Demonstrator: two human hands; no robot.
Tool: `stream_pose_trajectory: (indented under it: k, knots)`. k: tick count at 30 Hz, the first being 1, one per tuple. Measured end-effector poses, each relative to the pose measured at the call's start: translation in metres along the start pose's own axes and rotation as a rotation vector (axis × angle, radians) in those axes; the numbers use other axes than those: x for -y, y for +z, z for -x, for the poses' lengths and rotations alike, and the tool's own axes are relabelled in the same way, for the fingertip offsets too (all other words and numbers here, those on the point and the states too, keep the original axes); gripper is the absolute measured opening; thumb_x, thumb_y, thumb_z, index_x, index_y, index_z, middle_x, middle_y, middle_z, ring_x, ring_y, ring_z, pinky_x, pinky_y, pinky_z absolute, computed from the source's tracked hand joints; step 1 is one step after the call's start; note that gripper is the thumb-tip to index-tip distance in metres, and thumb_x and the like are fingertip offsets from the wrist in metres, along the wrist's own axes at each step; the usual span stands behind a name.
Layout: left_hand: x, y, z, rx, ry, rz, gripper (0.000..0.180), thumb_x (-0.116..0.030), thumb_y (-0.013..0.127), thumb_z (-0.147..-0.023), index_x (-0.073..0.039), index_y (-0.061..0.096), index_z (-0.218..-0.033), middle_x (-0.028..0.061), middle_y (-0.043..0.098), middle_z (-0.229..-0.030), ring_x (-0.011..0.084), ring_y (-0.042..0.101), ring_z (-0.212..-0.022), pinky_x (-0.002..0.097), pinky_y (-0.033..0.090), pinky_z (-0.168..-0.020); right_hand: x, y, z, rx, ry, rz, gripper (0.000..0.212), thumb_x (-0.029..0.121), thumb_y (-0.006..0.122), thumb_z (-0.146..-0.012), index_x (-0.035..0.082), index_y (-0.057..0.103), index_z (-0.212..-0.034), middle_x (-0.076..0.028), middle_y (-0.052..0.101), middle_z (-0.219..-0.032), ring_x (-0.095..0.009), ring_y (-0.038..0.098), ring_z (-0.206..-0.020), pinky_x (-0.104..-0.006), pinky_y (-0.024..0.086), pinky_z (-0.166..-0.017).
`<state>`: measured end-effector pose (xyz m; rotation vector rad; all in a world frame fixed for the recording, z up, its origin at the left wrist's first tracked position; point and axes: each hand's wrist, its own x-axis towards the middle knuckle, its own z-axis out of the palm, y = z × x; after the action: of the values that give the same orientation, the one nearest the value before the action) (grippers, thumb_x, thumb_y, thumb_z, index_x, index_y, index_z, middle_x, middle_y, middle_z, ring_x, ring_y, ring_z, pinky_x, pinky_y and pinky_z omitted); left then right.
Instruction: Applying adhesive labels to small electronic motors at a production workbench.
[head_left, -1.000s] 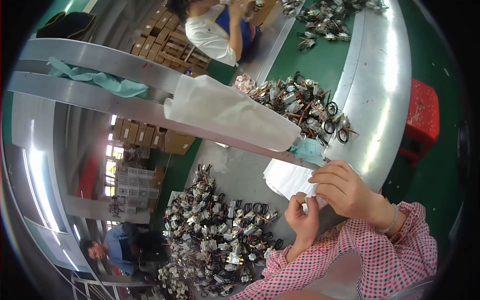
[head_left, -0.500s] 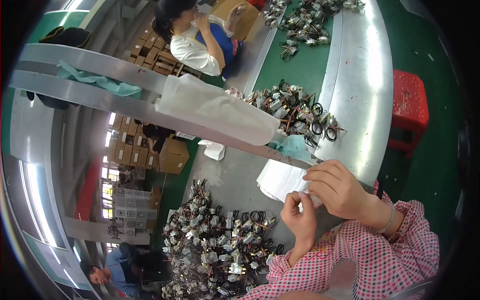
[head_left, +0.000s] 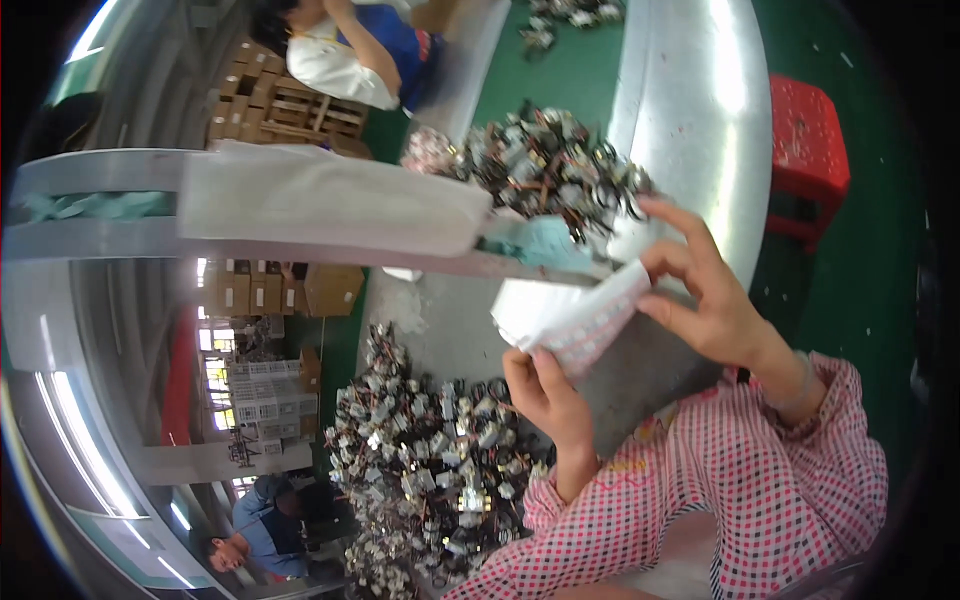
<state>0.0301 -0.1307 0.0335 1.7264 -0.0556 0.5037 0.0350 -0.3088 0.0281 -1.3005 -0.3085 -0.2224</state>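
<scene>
A white sheet with rows of pale printed marks (head_left: 592, 330) is bent up between my two hands, its plain white part lying to the left. My left hand (head_left: 552, 402) pinches its near left corner between thumb and finger. At the upper right edge, the thumb and a bent finger of my right hand (head_left: 708, 290) close on the sheet, while the index finger stretches out above it. Just beyond lies a blurred whitish patch (head_left: 632, 238) that I cannot make out. Under the far edge of the sheet runs a metal rail (head_left: 400, 258) with a teal slip (head_left: 540, 245) on it.
A big heap of small wired metal parts (head_left: 430, 460) covers the table on the left, and another heap (head_left: 545, 165) sits on the green belt. White paper (head_left: 330, 200) drapes the rail. A red stool (head_left: 808, 145) stands right. A co-worker (head_left: 350, 50) is across the belt.
My hands have moved apart, the right one up and to the right, lifting the sheet's edge so its marked face shows. The whole view has tilted and shifted.
</scene>
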Motion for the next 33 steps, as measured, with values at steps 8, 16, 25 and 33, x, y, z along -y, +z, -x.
stream_pose_trajectory:
  k: [8, 16, 25, 33]
  knots:
    - [-0.014, 0.012, -0.013, 0.067, -0.032, 0.175, 0.029, -0.006, 0.056, -0.085, -0.001, 0.04, -0.109, 0.0077, 0.046, -0.102, 0.0134, 0.05, -0.089, 0.026, 0.04, -0.084, -0.012, 0.012, -0.02, -0.087, -0.044, -0.17, 0.069, -0.007, 0.057, -0.078, 0.003, 0.02, -0.135, -0.002, 0.051, -0.076, -0.008, 0.049, -0.074, -0.021, 0.037, -0.071]
    - [-0.028, 0.003, -0.013, 0.146, 0.017, -0.028, 0.028, -0.002, 0.064, -0.079, 0.002, 0.049, -0.102, 0.0055, 0.052, -0.094, 0.0105, 0.051, -0.083, 0.0216, 0.041, -0.076, -0.014, 0.015, -0.011, -0.087, -0.06, -0.167, 0.059, -0.002, 0.057, -0.082, 0.002, 0.022, -0.13, 0.0, 0.043, -0.066, -0.004, 0.04, -0.061, -0.0171, 0.033, -0.059]
    - [-0.032, -0.005, -0.006, 0.207, -0.042, 0.01, 0.019, -0.005, 0.064, -0.08, -0.001, 0.05, -0.093, 0.004, 0.055, -0.088, 0.0093, 0.052, -0.081, 0.0224, 0.042, -0.074, -0.015, 0.019, -0.012, 0.036, -0.118, -0.324, 0.073, -0.002, 0.061, -0.08, 0.004, 0.012, -0.135, -0.012, 0.058, -0.097, -0.017, 0.056, -0.092, -0.0297, 0.043, -0.082]
    - [-0.028, 0.003, -0.018, 0.167, 0.044, 0.036, 0.014, 0.001, 0.063, -0.079, 0.002, 0.051, -0.084, 0.009, 0.057, -0.086, 0.0124, 0.054, -0.076, 0.0221, 0.043, -0.068, -0.015, 0.021, -0.023, 0.005, -0.057, -0.385, 0.076, -0.003, 0.062, -0.079, 0.002, 0.011, -0.136, -0.011, 0.061, -0.083, -0.017, 0.059, -0.083, -0.0279, 0.045, -0.076]
